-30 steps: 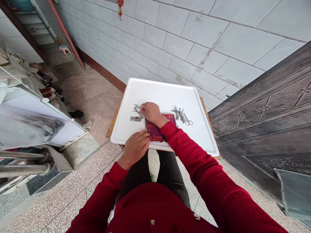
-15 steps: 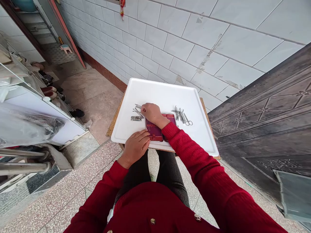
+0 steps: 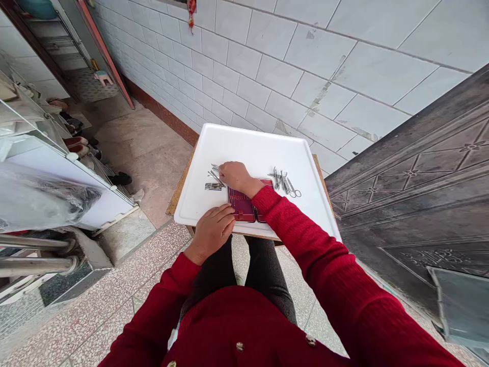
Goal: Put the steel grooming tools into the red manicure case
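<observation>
A dark red manicure case (image 3: 244, 208) lies spread open on a white tray (image 3: 252, 148); small loops run across its left half. My left hand (image 3: 214, 227) is at the case's lower left corner, its fingers laid together over the edge and holding it. Beyond the case, my right hand (image 3: 234, 175) is closed, fingertips down beside several thin metal tools (image 3: 214, 175); whatever is between them is hidden. Just below those tools is a nail clipper (image 3: 213, 186). Right of the case sits a group of metal nippers (image 3: 275, 177) and small scissors (image 3: 292, 190).
The tray rests on a wooden-edged stand (image 3: 179, 196) against a tiled wall (image 3: 237, 56). A dark carved panel (image 3: 412, 178) stands close on the right. Shelving with shoes (image 3: 76, 145) and a plastic-wrapped item (image 3: 46, 196) is at the left.
My right hand has shifted slightly left toward the thin metal tools. My left hand stays at the case's corner.
</observation>
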### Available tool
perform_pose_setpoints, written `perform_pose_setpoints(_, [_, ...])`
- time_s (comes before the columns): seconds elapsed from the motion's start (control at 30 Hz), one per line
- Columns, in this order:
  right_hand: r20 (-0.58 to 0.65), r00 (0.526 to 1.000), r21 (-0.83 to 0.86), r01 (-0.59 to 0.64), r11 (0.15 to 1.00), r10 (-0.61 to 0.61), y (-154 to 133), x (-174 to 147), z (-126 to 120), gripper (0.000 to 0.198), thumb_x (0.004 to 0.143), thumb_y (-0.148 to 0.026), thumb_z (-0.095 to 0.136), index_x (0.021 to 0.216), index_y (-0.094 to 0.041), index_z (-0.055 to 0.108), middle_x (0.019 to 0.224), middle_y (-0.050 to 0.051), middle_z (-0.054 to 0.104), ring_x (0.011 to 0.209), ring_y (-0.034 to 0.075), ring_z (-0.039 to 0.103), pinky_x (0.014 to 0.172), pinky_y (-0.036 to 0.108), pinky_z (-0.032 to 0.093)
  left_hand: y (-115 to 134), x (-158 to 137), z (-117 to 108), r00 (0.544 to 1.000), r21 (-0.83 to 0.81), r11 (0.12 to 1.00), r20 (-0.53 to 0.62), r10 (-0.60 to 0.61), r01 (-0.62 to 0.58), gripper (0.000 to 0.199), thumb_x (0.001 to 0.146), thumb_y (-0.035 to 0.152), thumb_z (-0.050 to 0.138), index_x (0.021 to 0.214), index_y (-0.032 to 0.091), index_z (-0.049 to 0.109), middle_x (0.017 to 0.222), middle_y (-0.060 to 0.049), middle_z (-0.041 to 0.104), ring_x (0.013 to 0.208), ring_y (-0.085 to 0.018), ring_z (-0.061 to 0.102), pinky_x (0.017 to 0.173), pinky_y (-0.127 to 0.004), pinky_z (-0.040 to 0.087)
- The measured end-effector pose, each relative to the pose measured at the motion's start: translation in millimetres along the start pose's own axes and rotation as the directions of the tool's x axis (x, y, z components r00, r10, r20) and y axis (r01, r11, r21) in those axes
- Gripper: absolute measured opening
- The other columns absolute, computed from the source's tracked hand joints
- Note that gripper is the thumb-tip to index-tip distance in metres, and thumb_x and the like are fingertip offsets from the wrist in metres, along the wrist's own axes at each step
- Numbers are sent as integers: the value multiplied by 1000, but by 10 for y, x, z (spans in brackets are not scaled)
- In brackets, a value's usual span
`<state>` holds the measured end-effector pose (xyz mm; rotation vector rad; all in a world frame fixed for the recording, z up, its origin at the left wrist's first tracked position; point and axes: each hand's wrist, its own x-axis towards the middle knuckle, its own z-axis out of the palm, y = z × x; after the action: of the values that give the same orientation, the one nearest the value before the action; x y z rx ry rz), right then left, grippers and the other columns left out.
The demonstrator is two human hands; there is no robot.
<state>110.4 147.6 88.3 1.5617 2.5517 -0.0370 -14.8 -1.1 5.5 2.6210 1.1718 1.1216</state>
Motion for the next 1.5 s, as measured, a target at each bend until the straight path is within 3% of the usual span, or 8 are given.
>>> perform_pose_setpoints(0.3, [-79, 993, 24, 89, 996, -87, 60, 8, 64, 27, 101, -17, 48, 113, -11, 71, 118, 16, 73, 103, 26, 70, 77, 31, 45, -6, -12, -1, 1000, 7, 1000, -19, 14, -14, 15, 101, 17, 55, 101, 20, 70, 119, -7, 77, 122, -25, 69, 100, -42, 58])
perform_pose_setpoints(0.5, [-215, 975, 368, 26, 930, 58, 169, 126, 159, 11, 96, -12, 58, 97, -14, 69, 100, 9, 76, 88, 20, 68, 74, 28, 45, 0, 6, -5, 999, 22, 999, -22, 27, -26, 15, 100, 15, 55, 99, 20, 69, 118, -7, 77, 121, -25, 70, 100, -42, 58])
perform_pose_setpoints(0.6, [-241, 951, 613, -6, 790, 195, 246, 195, 218, 9, 90, -8, 62, 88, -16, 65, 87, 4, 74, 78, 16, 65, 72, 25, 46, -2, 5, 1, 999, 28, 999, -26, 27, -26, 14, 99, 15, 56, 99, 20, 69, 117, -6, 78, 121, -25, 70, 99, -42, 58])
perform_pose_setpoints(0.7, [-246, 926, 795, 22, 607, 288, 312, 179, 307, 21, 83, -5, 66, 100, -17, 64, 71, -3, 69, 68, 13, 63, 69, 24, 48, -4, 3, 4, 999, 26, 999, -24, 25, -25, 15, 99, 15, 56, 100, 20, 69, 118, -6, 77, 121, -25, 70, 100, -42, 58])
perform_pose_setpoints(0.83, [-177, 943, 943, 80, 324, 283, 369, -29, 430, 49, 80, -9, 68, 127, -16, 59, 61, -9, 64, 55, 12, 60, 57, 22, 48, -3, 7, 2, 1000, 15, 1000, -9, 14, -14, 16, 100, 16, 55, 101, 21, 70, 119, -7, 77, 122, -25, 70, 101, -42, 57])
perform_pose_setpoints(0.97, [-134, 964, 986, 108, 124, 229, 408, -315, 507, 54, 76, -17, 74, 128, -16, 60, 63, -7, 67, 50, 11, 61, 46, 20, 45, -3, 17, 1, 1000, 4, 1000, 1, 6, -6, 17, 101, 17, 54, 101, 21, 70, 119, -6, 77, 123, -24, 69, 101, -41, 57])
perform_pose_setpoints(1.23, [-168, 938, 983, 138, 118, 305, 445, -450, 618, 49, 77, -19, 73, 125, -17, 64, 64, -6, 68, 51, 11, 62, 45, 19, 48, -9, 22, 1, 1000, 9, 1000, 3, 4, -4, 18, 101, 17, 53, 100, 21, 70, 118, -7, 77, 124, -25, 69, 100, -41, 57])
perform_pose_setpoints(1.5, [-218, 932, 960, 151, 236, 290, 451, -423, 725, 28, 80, -13, 67, 108, -18, 72, 74, -3, 71, 57, 11, 64, 62, 25, 55, -18, 29, 5, 1000, 13, 1000, 9, 0, 0, 19, 102, 19, 52, 102, 22, 70, 118, -7, 77, 124, -24, 69, 101, -41, 57])
